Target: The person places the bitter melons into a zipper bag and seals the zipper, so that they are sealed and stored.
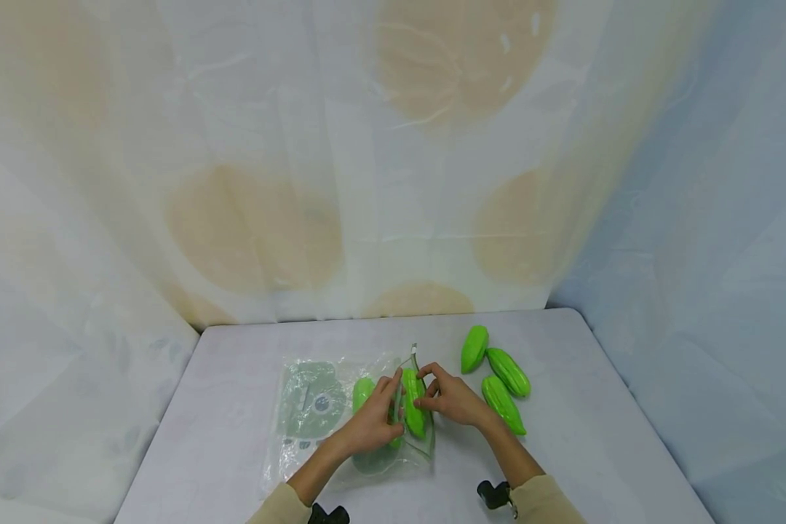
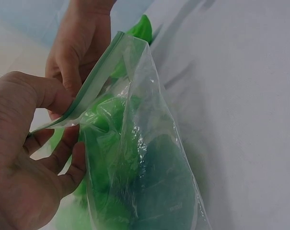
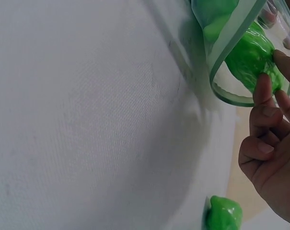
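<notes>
A clear zip bag [image 1: 312, 399] with a green-edged opening lies on the table, its mouth facing right. My left hand [image 1: 369, 427] holds the rim of the mouth, the green zip strip [image 2: 98, 74] running between thumb and fingers in the left wrist view. At the mouth, my right hand [image 1: 458, 399] pinches the end of a bright green, ridged bitter melon [image 3: 252, 55] with its fingertips. Most of that bitter melon is inside the opening. Another bitter melon [image 1: 362, 391] shows through the plastic deeper in the bag, partly hidden by my left hand.
Several loose bitter melons lie on the white table [image 1: 589, 437] right of the bag: one at the back [image 1: 474, 348], one beside it [image 1: 509, 372] and one nearer [image 1: 503, 405]. Patterned curtains [image 1: 367, 182] hang behind the table and along its sides.
</notes>
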Available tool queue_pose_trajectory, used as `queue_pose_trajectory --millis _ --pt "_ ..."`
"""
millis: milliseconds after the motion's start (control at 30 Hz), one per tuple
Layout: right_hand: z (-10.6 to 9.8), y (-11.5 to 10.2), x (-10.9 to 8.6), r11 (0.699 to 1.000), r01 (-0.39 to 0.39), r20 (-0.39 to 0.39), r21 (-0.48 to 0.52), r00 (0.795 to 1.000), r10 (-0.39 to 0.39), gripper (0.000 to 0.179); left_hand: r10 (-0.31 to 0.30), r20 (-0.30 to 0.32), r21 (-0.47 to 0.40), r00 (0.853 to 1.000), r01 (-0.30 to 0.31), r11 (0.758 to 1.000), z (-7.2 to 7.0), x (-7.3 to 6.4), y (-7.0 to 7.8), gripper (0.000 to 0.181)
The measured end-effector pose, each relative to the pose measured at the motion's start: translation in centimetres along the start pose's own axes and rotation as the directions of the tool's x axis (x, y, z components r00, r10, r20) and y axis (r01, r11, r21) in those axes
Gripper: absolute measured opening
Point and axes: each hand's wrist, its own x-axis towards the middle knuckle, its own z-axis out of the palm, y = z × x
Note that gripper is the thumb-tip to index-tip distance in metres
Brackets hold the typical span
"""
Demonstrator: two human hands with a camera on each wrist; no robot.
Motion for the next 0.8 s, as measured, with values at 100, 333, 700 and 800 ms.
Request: queue_pose_trajectory --millis 100,333,700,800 --pt "-0.02 0.01 -0.05 1.0 0.006 0.007 0.008 1.0 -0.006 0.047 0.004 -0.002 0.004 1.0 -0.004 1.0 -0.02 -0.04 0.06 0.099" --pt "0.0 -0.16 -0.27 1.0 0.019 0.011 0.01 1.0 -0.019 0.045 0.012 -0.005 -0.01 1.0 -0.012 1.0 -0.05 -0.14 0.35 0.098" --pt "0.12 -0.35 -0.3 1.0 0.02 0.022 -0.008 1.0 -0.02 0.046 0.016 -0.019 -0.003 1.0 -0.016 1.0 0.06 -0.19 0.47 0.099" --pt "0.21 -0.27 -0.24 1.0 0.019 0.023 -0.011 1.0 -0.018 0.044 0.022 -0.024 0.01 0.999 -0.021 1.0 0.06 -0.22 0.42 0.099"
